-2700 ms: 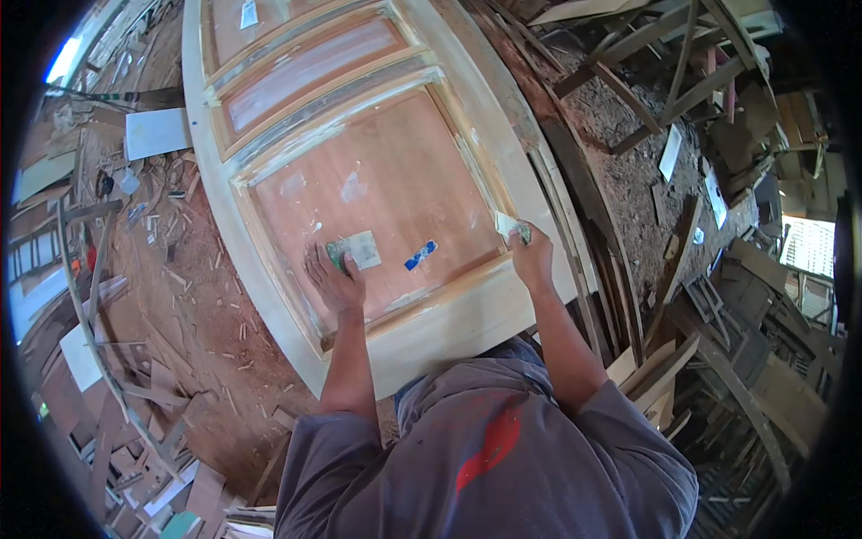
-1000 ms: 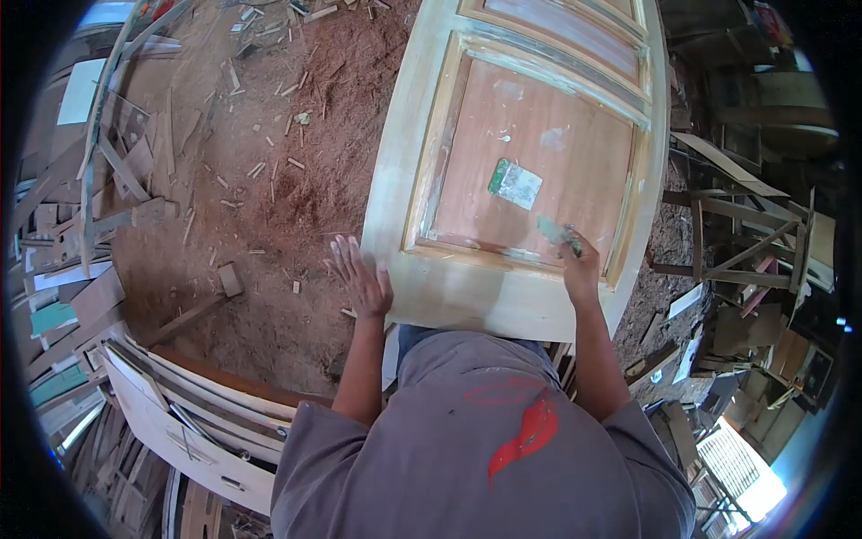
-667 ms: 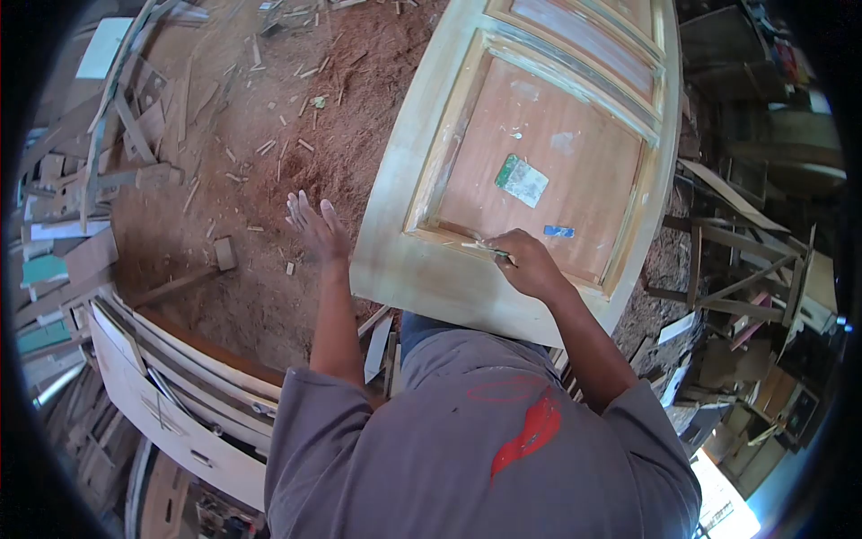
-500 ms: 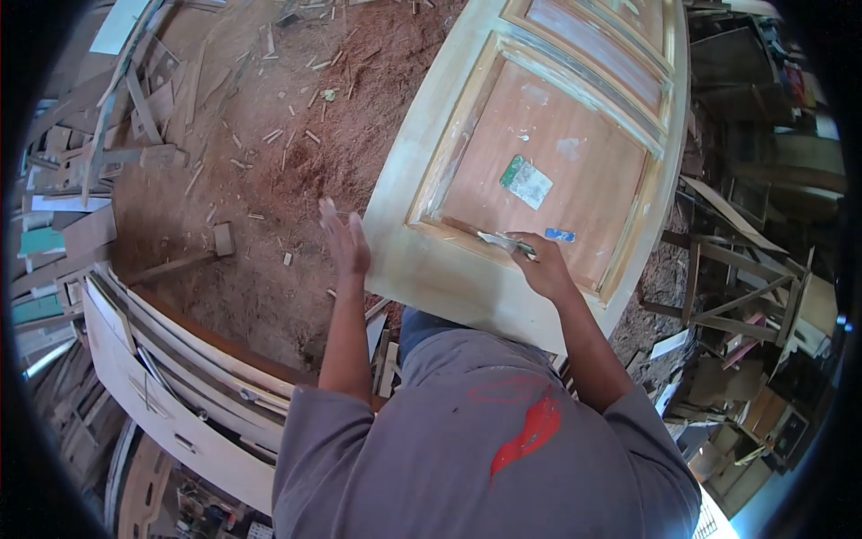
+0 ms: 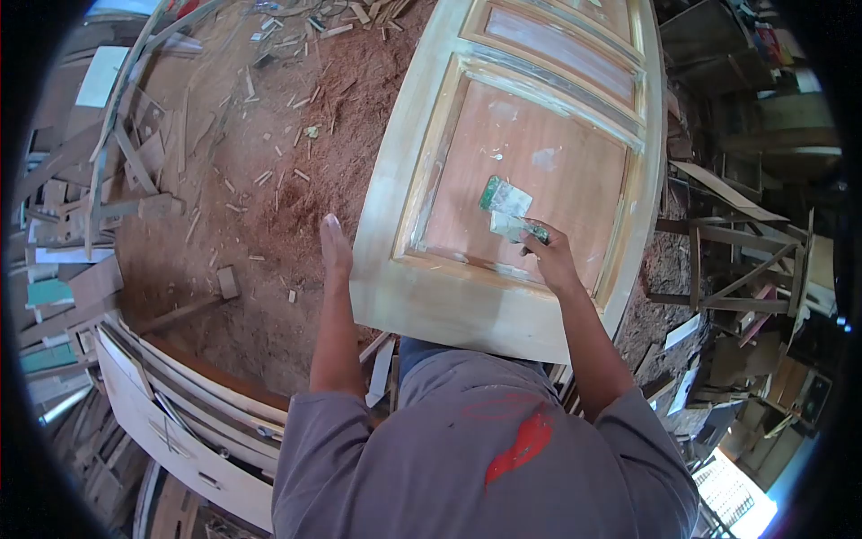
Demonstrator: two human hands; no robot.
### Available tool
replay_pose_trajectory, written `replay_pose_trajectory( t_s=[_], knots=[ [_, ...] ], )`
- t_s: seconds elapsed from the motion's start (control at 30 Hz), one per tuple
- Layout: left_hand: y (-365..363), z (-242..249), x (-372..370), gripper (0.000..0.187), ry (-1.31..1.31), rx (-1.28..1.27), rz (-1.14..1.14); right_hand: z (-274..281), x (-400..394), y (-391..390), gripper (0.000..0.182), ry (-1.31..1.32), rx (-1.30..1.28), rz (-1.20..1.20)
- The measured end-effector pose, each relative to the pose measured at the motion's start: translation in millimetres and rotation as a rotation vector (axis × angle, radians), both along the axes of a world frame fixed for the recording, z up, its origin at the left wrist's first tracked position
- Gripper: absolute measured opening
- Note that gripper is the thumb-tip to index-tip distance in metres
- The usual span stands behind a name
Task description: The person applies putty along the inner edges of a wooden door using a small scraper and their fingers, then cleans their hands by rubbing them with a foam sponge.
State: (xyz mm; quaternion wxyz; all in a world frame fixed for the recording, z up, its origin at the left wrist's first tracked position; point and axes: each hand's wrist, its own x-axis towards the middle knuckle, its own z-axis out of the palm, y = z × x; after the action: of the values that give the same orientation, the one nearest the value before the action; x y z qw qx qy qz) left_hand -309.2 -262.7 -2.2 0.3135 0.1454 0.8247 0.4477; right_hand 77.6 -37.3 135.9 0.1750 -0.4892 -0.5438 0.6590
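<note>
A pale wooden door (image 5: 467, 314) with framed panels lies in front of me. My right hand (image 5: 549, 256) grips a putty knife (image 5: 509, 227) over the lower panel (image 5: 575, 193). The blade is next to a white card-like piece with a green edge (image 5: 510, 198) on that panel; whether they touch is unclear. My left hand (image 5: 335, 244) is held beside the door's left edge, seen edge-on with its fingers stretched out and holding nothing. White smears of filler mark the panel and its frame.
Stacked curved boards (image 5: 184, 409) lie at the lower left. Wood scraps (image 5: 135, 153) are piled along the left, with small offcuts on the reddish dirt floor (image 5: 269, 216). At the right stands a wooden frame (image 5: 736, 269) among clutter.
My right hand with the putty knife has moved from the panel's lower frame up to the green-edged piece. The blue patch is now out of sight. My left hand has turned edge-on.
</note>
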Motion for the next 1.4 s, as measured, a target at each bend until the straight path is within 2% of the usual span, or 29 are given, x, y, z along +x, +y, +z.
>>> replay_pose_trajectory(
  t_s=[0.1,0.2,0.33,0.4,0.5,0.6,0.7,0.73,0.83,1.0,1.13,1.27,1.33,1.4],
  knots=[
    [33,-6,-7,0.077,-0.165,0.099,-0.037,-8,-8,5,0.034,0.075,-0.065,-0.097],
    [54,-19,-7,0.076,-0.431,0.146,0.068,-6,-19,9,0.031,0.099,-0.141,-0.139],
    [57,-38,-11,0.076,-0.652,0.171,0.235,-11,-35,5,0.034,-0.01,-0.086,0.064],
    [51,-45,-15,0.075,-0.621,0.189,0.217,-12,-45,0,0.033,-0.092,-0.059,0.18],
    [42,-53,-19,0.069,-0.35,0.096,0.125,-12,-66,-13,0.028,-0.065,-0.182,0.021],
    [34,-55,-16,0.068,-0.257,0.082,0.113,-8,-79,-31,0.029,-0.298,0.085,0.304],
    [17,-53,-7,0.064,-0.179,0.077,0.084,-28,-80,-36,0.037,-0.222,0.742,0.693],
    [10,-53,-5,0.064,-0.196,0.091,0.11,-35,-82,-38,0.045,-0.241,0.735,0.733],
    [-12,-45,1,0.063,-0.233,0.114,0.203,-36,-88,-37,0.046,-0.263,1.017,0.836],
    [-54,-49,12,0.062,-0.295,0.197,0.366,-48,-106,-34,0.041,-0.214,1.197,0.893],
    [-85,-37,23,0.067,-0.354,0.146,0.513,-46,-117,-37,0.029,-0.24,1.282,0.924],
    [-124,-47,27,0.071,-0.372,0.158,0.631,-48,-119,-46,0.028,-0.467,1.382,1.11],
    [-141,-55,31,0.071,-0.361,0.149,0.658,-25,-133,-47,0.029,-0.603,1.388,1.256],
    [-159,-58,41,0.07,-0.363,0.129,0.679,4,-156,-44,0.024,-0.725,1.273,1.439]
  ],
)
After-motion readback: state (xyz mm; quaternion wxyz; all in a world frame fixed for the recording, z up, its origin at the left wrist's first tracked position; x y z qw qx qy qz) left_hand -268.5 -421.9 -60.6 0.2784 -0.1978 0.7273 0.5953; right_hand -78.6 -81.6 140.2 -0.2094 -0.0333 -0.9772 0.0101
